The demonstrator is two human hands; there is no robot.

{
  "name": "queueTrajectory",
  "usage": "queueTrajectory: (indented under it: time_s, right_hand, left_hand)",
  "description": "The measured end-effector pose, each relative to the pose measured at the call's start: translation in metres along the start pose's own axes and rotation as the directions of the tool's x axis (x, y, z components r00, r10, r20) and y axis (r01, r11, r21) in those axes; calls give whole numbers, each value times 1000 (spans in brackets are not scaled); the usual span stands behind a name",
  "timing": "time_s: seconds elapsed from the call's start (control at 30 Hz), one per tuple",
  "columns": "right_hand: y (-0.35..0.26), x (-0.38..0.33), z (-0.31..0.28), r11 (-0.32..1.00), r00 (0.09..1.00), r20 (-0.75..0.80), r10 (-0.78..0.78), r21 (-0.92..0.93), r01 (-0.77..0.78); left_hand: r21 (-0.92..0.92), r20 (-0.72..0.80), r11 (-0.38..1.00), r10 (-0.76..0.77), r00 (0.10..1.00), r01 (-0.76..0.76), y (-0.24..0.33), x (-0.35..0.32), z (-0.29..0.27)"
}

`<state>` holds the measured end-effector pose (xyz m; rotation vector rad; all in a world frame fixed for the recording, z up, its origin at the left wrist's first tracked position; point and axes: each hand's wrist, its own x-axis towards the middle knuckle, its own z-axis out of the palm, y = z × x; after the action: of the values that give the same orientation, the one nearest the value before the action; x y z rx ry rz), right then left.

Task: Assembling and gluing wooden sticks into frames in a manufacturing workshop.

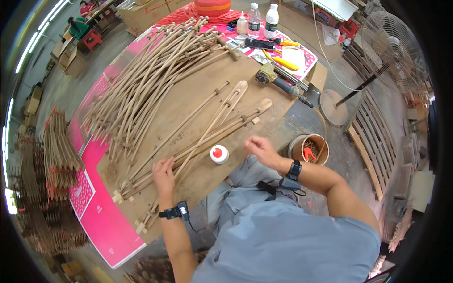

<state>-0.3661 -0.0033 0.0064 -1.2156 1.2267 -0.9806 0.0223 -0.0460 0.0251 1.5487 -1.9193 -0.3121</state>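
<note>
My left hand (pixel 163 177) is closed with its fingers round a thin wooden stick, part of a long crossed frame of sticks (pixel 207 137) lying on the brown board. The frame has rounded paddle-like ends at its far right and small pale blocks at its near left. Held above the table's near edge, my right hand (pixel 261 150) has its fingers curled together; whatever they pinch, if anything, is too small to make out. Between my hands stands a small white bottle (pixel 219 154) with a red top, touched by neither.
A big pile of knobbed wooden sticks (pixel 151 80) covers the far left. Farther right lie a power tool (pixel 278 83) with a hose, yellow-handled pliers (pixel 285 62) and several bottles. By my right arm stands a round bin (pixel 321 152) of small wooden pieces; beyond it is a fan (pixel 391 52).
</note>
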Motion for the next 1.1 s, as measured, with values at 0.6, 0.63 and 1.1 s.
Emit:
queueTrajectory:
  time_s: [0.6,0.63,1.1]
  right_hand:
    - [10,21,84,-5,612,733,298,642,-767]
    - [8,21,86,2,630,702,332,667,-745]
    - [-48,30,-3,584,978,-52,200,808,-76]
  left_hand:
    - [-5,4,999,-39,999,39,-3,2,2]
    - [6,5,999,-33,999,33,-4,2,3]
    - [29,-22,999,-33,999,33,2,0,3]
